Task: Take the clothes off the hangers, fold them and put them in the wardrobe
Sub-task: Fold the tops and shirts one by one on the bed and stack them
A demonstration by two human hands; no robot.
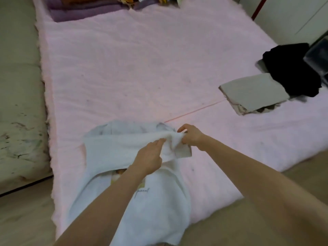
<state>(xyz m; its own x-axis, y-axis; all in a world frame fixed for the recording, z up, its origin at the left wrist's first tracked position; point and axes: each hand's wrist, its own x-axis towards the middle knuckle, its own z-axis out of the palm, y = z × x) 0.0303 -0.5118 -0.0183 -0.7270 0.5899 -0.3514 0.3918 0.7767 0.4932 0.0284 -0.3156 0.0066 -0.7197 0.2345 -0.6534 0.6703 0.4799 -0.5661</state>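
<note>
A white T-shirt with a small print lies on the near end of the pink bed cover, its lower part hanging over the bed's edge toward me. A band of it is folded across the middle. My left hand lies on that fold, fingertips at the bunched sleeve. My right hand pinches the same sleeve from the right. No hanger is visible.
A folded grey garment and a crumpled black one lie at the bed's right side, next to a dark box. Folded purple cloth and other clothes sit at the far end. A pale stained sofa runs along the left.
</note>
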